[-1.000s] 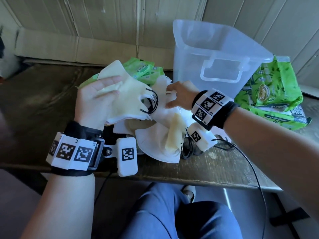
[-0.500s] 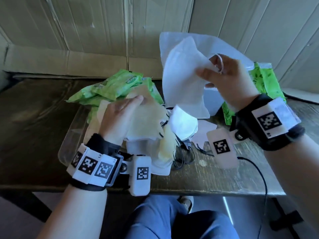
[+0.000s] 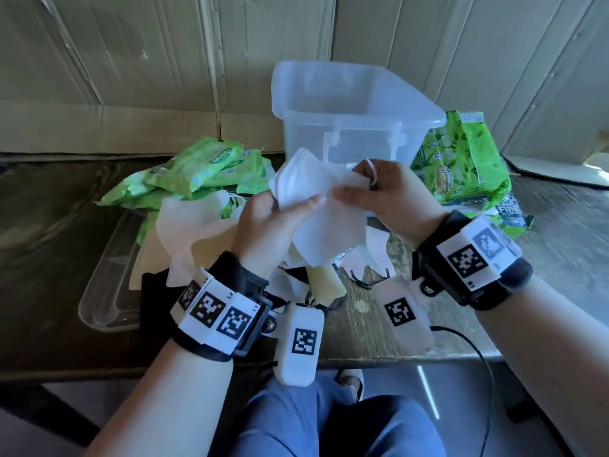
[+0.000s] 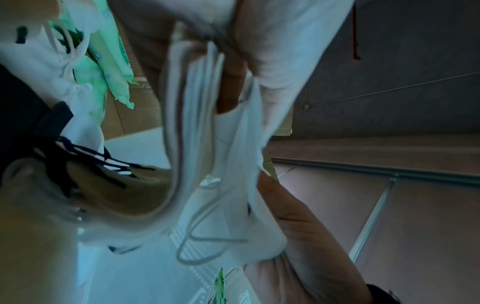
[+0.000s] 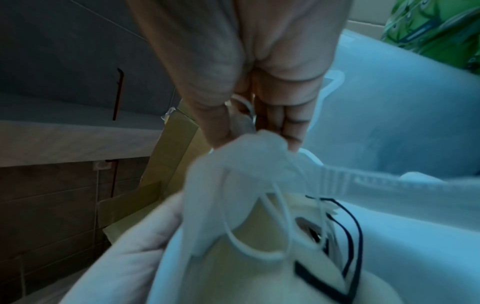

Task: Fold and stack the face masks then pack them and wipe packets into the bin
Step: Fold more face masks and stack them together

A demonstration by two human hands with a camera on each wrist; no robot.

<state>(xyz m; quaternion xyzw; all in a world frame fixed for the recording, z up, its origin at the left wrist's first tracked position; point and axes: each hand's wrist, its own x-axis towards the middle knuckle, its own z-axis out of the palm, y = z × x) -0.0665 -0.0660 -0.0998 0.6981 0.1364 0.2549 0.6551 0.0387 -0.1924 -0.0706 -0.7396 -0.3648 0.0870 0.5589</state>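
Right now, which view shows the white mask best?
Head view: the whole white mask shows, pinched by left hand and right hand. Both wrist views are blurred, showing only folds and ear loops.

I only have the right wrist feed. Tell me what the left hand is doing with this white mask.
Observer: The left hand grips the mask at its left edge, thumb on top, while the right hand pinches the right edge.
Operator: Report whether it is over the bin.
Observer: No. It is held above the table, in front of the bin, over a loose pile of masks.
Operator: Locate the wipe packets.
Observer: One heap of wipe packets lies left of the bin; another green packet sits to its right.
Operator: Check the bin's contents.
Observer: From the head view nothing shows inside it.
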